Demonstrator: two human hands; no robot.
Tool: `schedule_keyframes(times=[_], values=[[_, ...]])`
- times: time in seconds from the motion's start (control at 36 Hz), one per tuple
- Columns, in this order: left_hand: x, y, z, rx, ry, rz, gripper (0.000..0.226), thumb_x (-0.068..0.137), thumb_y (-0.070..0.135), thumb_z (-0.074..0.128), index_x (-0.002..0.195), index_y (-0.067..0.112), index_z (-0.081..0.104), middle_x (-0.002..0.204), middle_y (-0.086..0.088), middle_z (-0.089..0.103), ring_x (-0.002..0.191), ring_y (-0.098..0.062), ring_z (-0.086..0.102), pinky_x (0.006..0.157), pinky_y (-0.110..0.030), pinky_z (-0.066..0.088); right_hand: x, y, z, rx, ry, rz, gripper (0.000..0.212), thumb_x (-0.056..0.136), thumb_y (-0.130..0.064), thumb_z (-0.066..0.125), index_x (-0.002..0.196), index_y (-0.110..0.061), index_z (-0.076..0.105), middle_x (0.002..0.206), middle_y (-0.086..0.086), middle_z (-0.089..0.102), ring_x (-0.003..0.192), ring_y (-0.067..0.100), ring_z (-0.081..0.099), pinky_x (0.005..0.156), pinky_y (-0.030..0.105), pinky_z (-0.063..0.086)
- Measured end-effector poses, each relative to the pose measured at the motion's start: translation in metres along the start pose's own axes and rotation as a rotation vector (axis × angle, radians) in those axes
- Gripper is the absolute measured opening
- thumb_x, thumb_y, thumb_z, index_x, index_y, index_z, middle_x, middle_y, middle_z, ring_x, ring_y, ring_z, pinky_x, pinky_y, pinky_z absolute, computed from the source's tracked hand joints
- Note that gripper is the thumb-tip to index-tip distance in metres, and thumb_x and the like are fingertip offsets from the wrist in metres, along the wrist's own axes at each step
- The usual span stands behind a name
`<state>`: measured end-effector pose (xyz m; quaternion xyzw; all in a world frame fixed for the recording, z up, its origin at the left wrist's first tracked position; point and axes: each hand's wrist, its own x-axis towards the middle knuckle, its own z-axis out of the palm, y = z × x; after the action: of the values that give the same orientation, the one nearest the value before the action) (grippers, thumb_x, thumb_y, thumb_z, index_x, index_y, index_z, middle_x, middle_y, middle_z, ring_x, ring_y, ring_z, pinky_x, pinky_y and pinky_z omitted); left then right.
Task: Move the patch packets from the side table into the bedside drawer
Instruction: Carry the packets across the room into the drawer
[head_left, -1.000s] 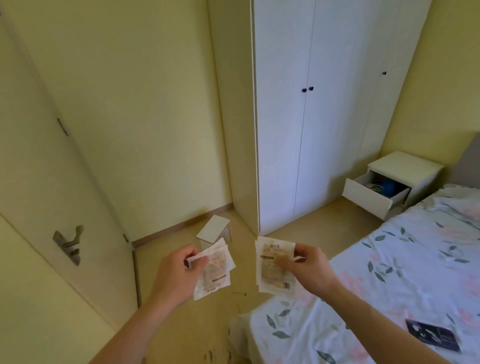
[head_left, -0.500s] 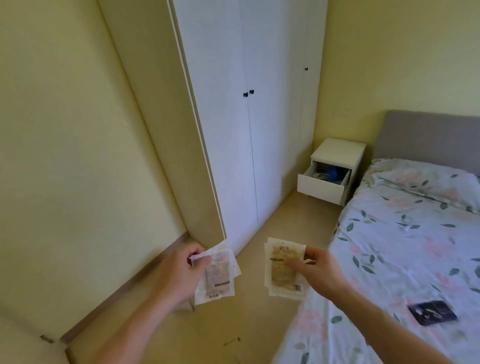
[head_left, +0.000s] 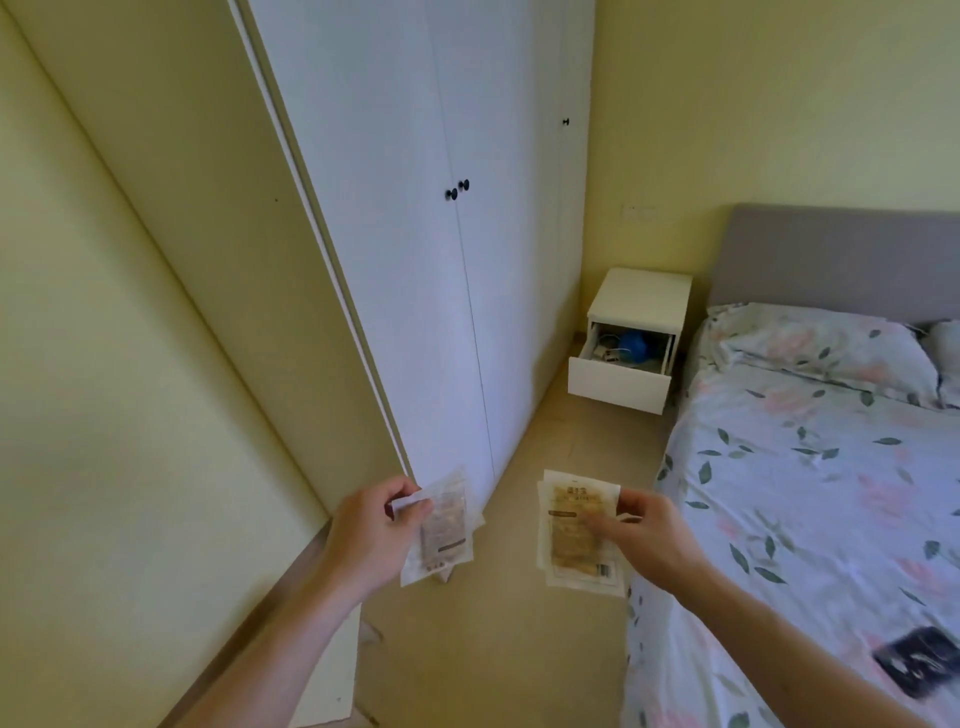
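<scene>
My left hand grips a small stack of white patch packets with tan centres, held low at centre-left. My right hand pinches a second stack of patch packets by its right edge. Both stacks hang above the floor. Ahead stands the white bedside cabinet, beside the bed's head. Its drawer is pulled open, with a blue object and some small items inside.
A tall white wardrobe runs along the left. The bed with floral sheets fills the right, and a dark phone-like object lies on it. A strip of tan floor leads between wardrobe and bed to the cabinet.
The view has swung right and moved forward, so the bedside cabinet and its open drawer now sit ahead and closer. The small side table has left view. Both hands keep their packets.
</scene>
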<state>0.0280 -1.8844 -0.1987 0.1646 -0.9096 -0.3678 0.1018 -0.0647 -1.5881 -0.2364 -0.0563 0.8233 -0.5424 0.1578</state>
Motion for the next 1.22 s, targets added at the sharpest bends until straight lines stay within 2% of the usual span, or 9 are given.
schedule_keyframes(times=[0.25, 0.42, 0.56, 0.67, 0.78, 0.83, 0.92, 1.03, 1.22], values=[[0.147, -0.022, 0.017, -0.082, -0.137, 0.089, 0.022, 0.092, 0.024, 0.07, 0.072, 0.019, 0.064, 0.055, -0.004, 0.057, 0.044, -0.007, 0.041, 0.045, -0.016, 0.034, 0.123, -0.025, 0.012, 0.015, 0.12, 0.067, 0.01, 0.086, -0.031, 0.076, 0.095, -0.032, 0.073, 0.09, -0.013, 0.077, 0.081, 0.003, 0.073, 0.073, 0.024, 0.056], [0.251, -0.042, 0.03, -0.095, -0.222, 0.115, 0.021, 0.093, 0.03, 0.068, 0.074, 0.023, 0.064, 0.063, -0.005, 0.063, 0.047, -0.008, 0.046, 0.049, -0.02, 0.036, 0.198, -0.044, 0.027, 0.105, 0.203, 0.127, 0.009, 0.088, -0.028, 0.074, 0.097, -0.027, 0.074, 0.091, -0.013, 0.077, 0.086, 0.006, 0.074, 0.086, 0.036, 0.058], [0.326, -0.024, 0.066, -0.074, -0.339, 0.142, 0.021, 0.093, 0.029, 0.067, 0.073, 0.023, 0.064, 0.065, 0.004, 0.064, 0.057, -0.014, 0.054, 0.057, -0.026, 0.042, 0.238, -0.04, 0.019, 0.157, 0.306, 0.227, 0.01, 0.088, -0.029, 0.075, 0.097, -0.026, 0.075, 0.091, -0.013, 0.077, 0.086, 0.006, 0.074, 0.085, 0.035, 0.059], [0.381, 0.006, 0.109, -0.076, -0.445, 0.19, 0.021, 0.094, 0.03, 0.066, 0.075, 0.02, 0.063, 0.069, 0.006, 0.064, 0.056, -0.01, 0.051, 0.054, -0.021, 0.041, 0.265, -0.029, -0.01, 0.186, 0.432, 0.27, 0.007, 0.089, -0.028, 0.073, 0.096, -0.025, 0.075, 0.087, -0.013, 0.077, 0.082, 0.004, 0.072, 0.072, 0.024, 0.054], [0.44, 0.039, 0.156, -0.065, -0.501, 0.257, 0.021, 0.095, 0.029, 0.065, 0.076, 0.02, 0.062, 0.07, 0.008, 0.061, 0.061, -0.01, 0.054, 0.047, -0.012, 0.038, 0.308, -0.007, -0.049, 0.204, 0.525, 0.335, 0.006, 0.092, -0.021, 0.07, 0.097, -0.02, 0.075, 0.088, -0.009, 0.077, 0.087, 0.011, 0.073, 0.081, 0.033, 0.057], [0.468, 0.055, 0.18, -0.071, -0.515, 0.277, 0.025, 0.095, 0.029, 0.065, 0.073, 0.022, 0.058, 0.071, 0.008, 0.061, 0.065, -0.011, 0.057, 0.046, -0.012, 0.039, 0.334, 0.002, -0.067, 0.211, 0.56, 0.348, 0.007, 0.094, -0.018, 0.068, 0.095, -0.02, 0.075, 0.089, -0.007, 0.077, 0.087, 0.015, 0.072, 0.074, 0.031, 0.055], [0.515, 0.076, 0.217, -0.054, -0.556, 0.277, 0.022, 0.096, 0.033, 0.064, 0.077, 0.022, 0.06, 0.081, 0.008, 0.066, 0.077, -0.011, 0.064, 0.051, -0.016, 0.047, 0.376, 0.011, -0.096, 0.217, 0.573, 0.377, 0.01, 0.095, -0.017, 0.065, 0.094, -0.022, 0.075, 0.087, -0.007, 0.077, 0.083, 0.016, 0.072, 0.066, 0.027, 0.049], [0.575, 0.105, 0.256, -0.051, -0.577, 0.25, 0.02, 0.095, 0.034, 0.064, 0.082, 0.019, 0.063, 0.085, 0.007, 0.069, 0.083, -0.012, 0.067, 0.055, -0.016, 0.052, 0.434, 0.022, -0.136, 0.209, 0.545, 0.407, 0.009, 0.094, -0.019, 0.068, 0.093, -0.023, 0.076, 0.087, -0.008, 0.078, 0.083, 0.014, 0.074, 0.076, 0.031, 0.057], [0.668, 0.136, 0.314, -0.035, -0.541, 0.205, 0.021, 0.096, 0.032, 0.063, 0.08, 0.019, 0.064, 0.083, 0.007, 0.067, 0.081, -0.015, 0.065, 0.054, -0.018, 0.046, 0.534, 0.023, -0.2, 0.201, 0.554, 0.428, 0.006, 0.09, -0.023, 0.072, 0.094, -0.026, 0.075, 0.086, -0.01, 0.077, 0.08, 0.008, 0.073, 0.07, 0.025, 0.056]])
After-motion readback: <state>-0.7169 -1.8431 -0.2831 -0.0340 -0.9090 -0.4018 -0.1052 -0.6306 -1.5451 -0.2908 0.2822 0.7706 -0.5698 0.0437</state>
